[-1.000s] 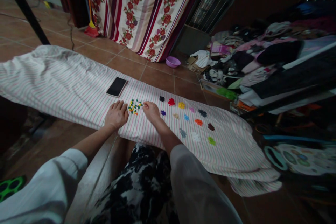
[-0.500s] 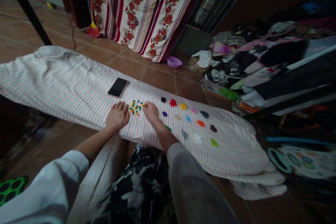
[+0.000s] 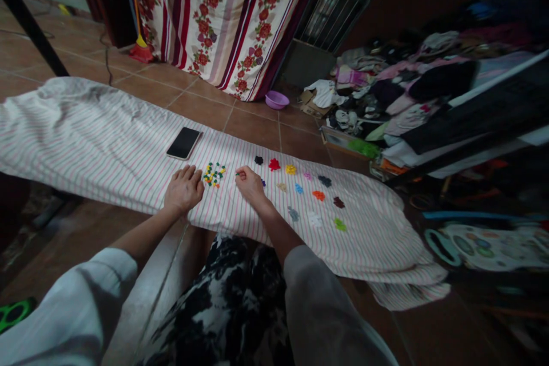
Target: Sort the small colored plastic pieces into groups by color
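Observation:
A mixed pile of small green, yellow and orange pieces (image 3: 214,175) lies on the striped cloth (image 3: 115,143). Just left of it, my left hand (image 3: 184,190) rests palm down on the cloth, fingers stretched out and holding nothing. To the right of the pile, my right hand (image 3: 249,184) pinches a small green piece (image 3: 238,174). Single-colour piles spread over the cloth farther right, among them black (image 3: 258,160), red (image 3: 274,164), yellow (image 3: 290,169), orange (image 3: 318,195), brown (image 3: 338,202) and lime green (image 3: 340,224). My right hand partly covers a dark blue pile (image 3: 263,182).
A phone (image 3: 184,143) lies on the cloth behind my left hand. Beyond the cloth are a purple basin (image 3: 277,100) on the tiled floor, a floral curtain (image 3: 218,17) and a broom (image 3: 141,50). Heaped clothes (image 3: 398,86) fill the right side.
My right hand has moved right, away from the mixed pile, with a green piece now showing at its fingertips. My left hand stays beside the pile. The whole view has shifted slightly.

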The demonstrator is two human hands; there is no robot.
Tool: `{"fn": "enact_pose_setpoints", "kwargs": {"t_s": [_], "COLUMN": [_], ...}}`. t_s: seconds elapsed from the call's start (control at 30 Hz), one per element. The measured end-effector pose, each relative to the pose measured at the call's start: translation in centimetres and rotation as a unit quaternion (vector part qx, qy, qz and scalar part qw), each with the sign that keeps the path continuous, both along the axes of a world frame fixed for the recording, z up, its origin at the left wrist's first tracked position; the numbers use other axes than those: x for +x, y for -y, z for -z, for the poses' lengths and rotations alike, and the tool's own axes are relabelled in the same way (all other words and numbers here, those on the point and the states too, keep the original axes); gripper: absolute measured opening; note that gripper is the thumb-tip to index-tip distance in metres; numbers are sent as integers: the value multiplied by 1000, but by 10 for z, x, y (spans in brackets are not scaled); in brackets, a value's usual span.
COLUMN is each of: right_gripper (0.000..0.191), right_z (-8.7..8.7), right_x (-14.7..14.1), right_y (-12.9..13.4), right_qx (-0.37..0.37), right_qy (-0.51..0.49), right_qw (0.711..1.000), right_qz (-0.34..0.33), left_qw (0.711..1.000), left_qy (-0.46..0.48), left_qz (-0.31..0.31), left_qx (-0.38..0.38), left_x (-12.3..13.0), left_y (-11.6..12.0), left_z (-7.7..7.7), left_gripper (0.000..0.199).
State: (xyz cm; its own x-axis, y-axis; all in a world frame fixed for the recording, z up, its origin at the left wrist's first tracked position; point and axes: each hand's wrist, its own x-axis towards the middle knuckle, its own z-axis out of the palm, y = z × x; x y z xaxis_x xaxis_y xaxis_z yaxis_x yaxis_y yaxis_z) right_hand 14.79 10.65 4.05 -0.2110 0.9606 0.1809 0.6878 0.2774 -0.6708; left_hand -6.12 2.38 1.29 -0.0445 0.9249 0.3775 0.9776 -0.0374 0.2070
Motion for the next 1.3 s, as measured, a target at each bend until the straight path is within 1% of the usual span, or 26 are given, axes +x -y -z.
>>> {"fn": "enact_pose_setpoints", "kwargs": {"t_s": [0.1, 0.23, 0.37, 0.5, 0.67, 0.8, 0.93, 1.17, 1.3], "right_gripper": [24, 26, 26, 28, 29, 30, 29, 28, 28], "right_z": [-6, -9, -4, 4, 15, 24, 31, 36, 37], "right_x": [17, 51, 86, 107, 111, 109, 108, 109, 109], "right_y": [7, 16, 26, 37, 46, 47, 47, 49, 55], "right_qx": [-1, 9, 29, 38, 40, 36, 50, 72, 87], "right_qy": [-29, -57, -67, -70, -54, -28, -18, -5, -8], "right_qw": [1000, 998, 997, 996, 997, 998, 998, 997, 996], "right_qz": [6, 11, 25, 38, 42, 37, 28, 8, -5], "left_qw": [1000, 1000, 1000, 1000, 999, 1000, 1000, 1000, 1000], "left_qy": [4, 11, 17, 21, 32, 23, 7, -5, -11], "left_qz": [5, 5, 3, 1, -1, 1, -3, -1, 2], "left_qx": [2, -2, 0, -1, -4, -3, -6, -6, 1], "left_x": [0, 0, 0, 0, -1, 0, -1, -2, -2], "left_y": [0, 1, 1, 1, 1, 1, 1, 1, 1], "left_z": [0, 0, 1, 2, 1, 1, 1, 2, 3], "left_gripper": [43, 44, 44, 43, 44, 44, 45, 46, 46]}}
